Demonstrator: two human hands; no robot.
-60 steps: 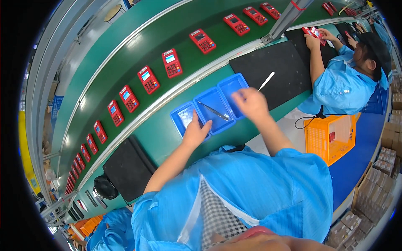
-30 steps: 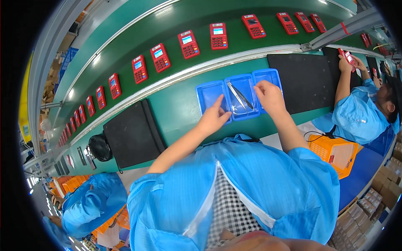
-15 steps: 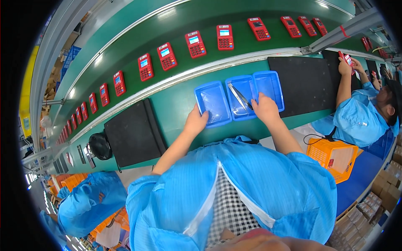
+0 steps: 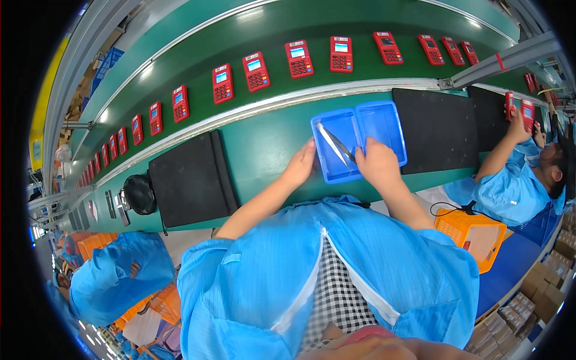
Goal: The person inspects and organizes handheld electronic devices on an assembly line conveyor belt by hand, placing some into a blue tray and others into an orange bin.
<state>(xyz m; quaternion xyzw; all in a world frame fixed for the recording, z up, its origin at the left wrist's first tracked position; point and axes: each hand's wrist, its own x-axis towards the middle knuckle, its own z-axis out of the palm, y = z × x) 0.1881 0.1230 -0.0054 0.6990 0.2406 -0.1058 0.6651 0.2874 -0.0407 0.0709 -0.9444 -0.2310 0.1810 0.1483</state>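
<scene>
Two blue plastic bins stand side by side on the green bench: a left bin (image 4: 333, 173) and a right bin (image 4: 389, 114). A pair of metal tweezers (image 4: 333, 144) lies slanted in the left one. My right hand (image 4: 380, 163) grips the adjoining walls where the bins meet, its thumb by the lower end of the tweezers. At the left bin's outer side is my left hand (image 4: 300, 164), fingers stretched out and holding nothing. Whether its fingertips touch the bin I cannot tell.
Red handheld card terminals (image 4: 299, 59) line the green belt beyond the bench rail. Black mats (image 4: 192, 180) flank me, with a round black dish (image 4: 140, 195) at far left. A co-worker (image 4: 516, 186) at right handles red terminals. An orange basket (image 4: 471, 237) stands below the bench.
Three bins showed side by side earlier; now two show, and where the leftmost went is hidden. My left hand has moved right and released its grip. The terminals have shifted right along the belt.
</scene>
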